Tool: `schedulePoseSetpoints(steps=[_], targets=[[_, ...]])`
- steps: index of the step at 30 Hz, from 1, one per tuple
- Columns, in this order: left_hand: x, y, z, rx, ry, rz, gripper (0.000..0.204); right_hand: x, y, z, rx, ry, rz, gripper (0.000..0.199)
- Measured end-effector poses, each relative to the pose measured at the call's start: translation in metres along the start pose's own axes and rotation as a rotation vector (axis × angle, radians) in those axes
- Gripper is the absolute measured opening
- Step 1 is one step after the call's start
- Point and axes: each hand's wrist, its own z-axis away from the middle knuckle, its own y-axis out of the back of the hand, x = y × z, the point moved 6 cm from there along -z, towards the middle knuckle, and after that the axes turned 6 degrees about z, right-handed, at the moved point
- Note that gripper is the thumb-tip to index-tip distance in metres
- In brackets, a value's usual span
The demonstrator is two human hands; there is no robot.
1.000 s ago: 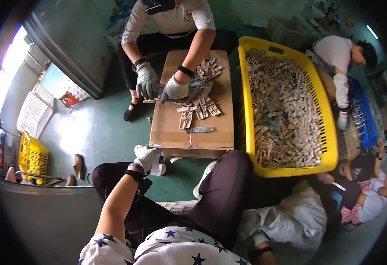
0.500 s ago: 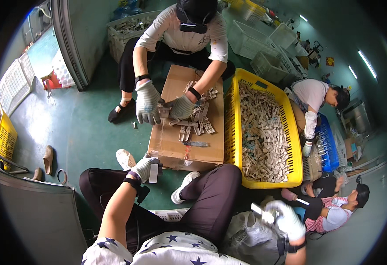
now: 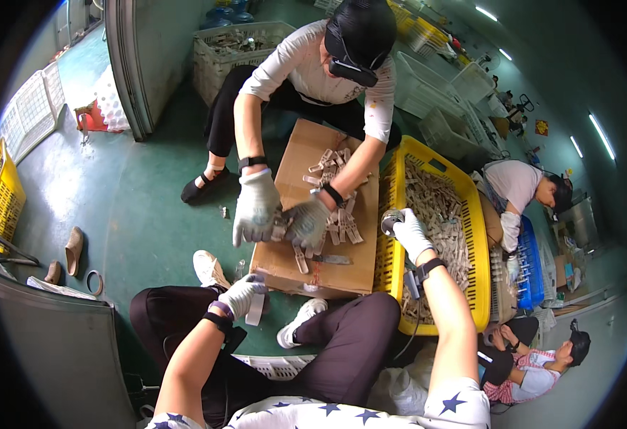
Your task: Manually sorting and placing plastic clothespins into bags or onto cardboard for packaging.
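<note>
My left hand [image 3: 242, 294], in a pale knit glove, is closed at the near edge of the cardboard box, with a small white flat piece [image 3: 255, 309] hanging from its fingers. My right hand [image 3: 411, 237], also gloved, reaches over the yellow crate's [image 3: 479, 286] near-left rim. Its fingers close around a small round piece [image 3: 392, 222], dark and silvery, whose kind I cannot make out. Many pale clip-like pieces [image 3: 435, 193] fill the crate. More of them lie on the cardboard box [image 3: 279, 268], beside a grey flat strip [image 3: 332, 259].
Across the box, a co-worker's gloved hands [image 3: 257, 207] handle a small piece. Two other people sit at the right, by a blue crate [image 3: 531, 264]. A plastic sack [image 3: 399, 390] lies beside my right leg. Slippers [image 3: 74, 252] are on the floor at left.
My right hand has swung up and left from beside the plastic sack to the yellow crate's rim. The left hand has barely shifted. The co-worker leans farther over the box.
</note>
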Motion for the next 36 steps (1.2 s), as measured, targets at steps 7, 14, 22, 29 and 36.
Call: schedulePoseSetpoints(steps=[7, 14, 22, 29, 36], targets=[[-0.006, 0.022, -0.004, 0.074, 0.065, -0.051, 0.034, 0.028, -0.04, -0.081, 0.262, -0.04, 0.242, 0.038], [0.004, -0.005, -0.018, 0.052, 0.153, 0.069, 0.024, 0.067, -0.051, -0.131, 0.38, 0.242, 0.853, 0.049], [0.003, 0.013, -0.019, 0.173, 0.049, -0.093, 0.027, 0.028, -0.088, -0.041, 0.251, 0.624, 0.664, 0.058], [-0.001, 0.003, -0.034, 0.14, 0.036, -0.153, 0.026, 0.062, -0.076, -0.081, 0.288, 0.543, 0.692, 0.06], [-0.001, 0.02, -0.036, 0.121, -0.118, -0.079, 0.024, 0.024, -0.041, 0.011, 0.292, 0.682, 0.508, 0.045]])
